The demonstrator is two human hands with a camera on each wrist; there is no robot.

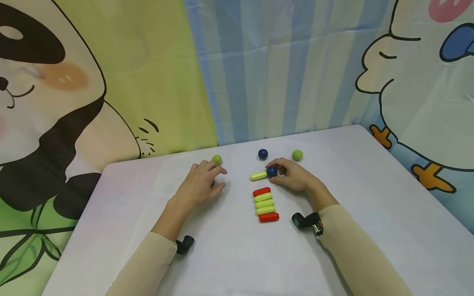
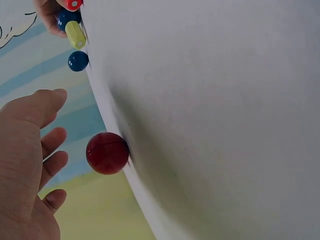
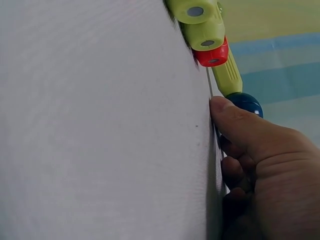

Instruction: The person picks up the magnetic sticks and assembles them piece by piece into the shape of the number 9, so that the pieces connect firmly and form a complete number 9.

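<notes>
In the head view my right hand (image 1: 292,174) pinches a dark blue ball (image 1: 272,172) between thumb and fingers. A yellow-green rod (image 1: 258,176) lies end-on against that ball; the right wrist view shows the rod (image 3: 227,75) touching the ball (image 3: 246,103) too. My left hand (image 1: 201,183) hovers over the table, fingers loosely bent and holding nothing. Just beyond its fingers sits a green ball (image 1: 217,159). A red ball (image 2: 107,153) appears near the left hand (image 2: 25,165) in the left wrist view; the head view does not show it.
Between the arms lies a row of short rods, yellow-green ones (image 1: 264,203) with a red rod (image 1: 261,191) at the far end and another red rod (image 1: 268,217) nearest. Farther back rest another blue ball (image 1: 263,154) and a green ball (image 1: 297,155). A printed curtain (image 1: 259,74) hangs behind the table.
</notes>
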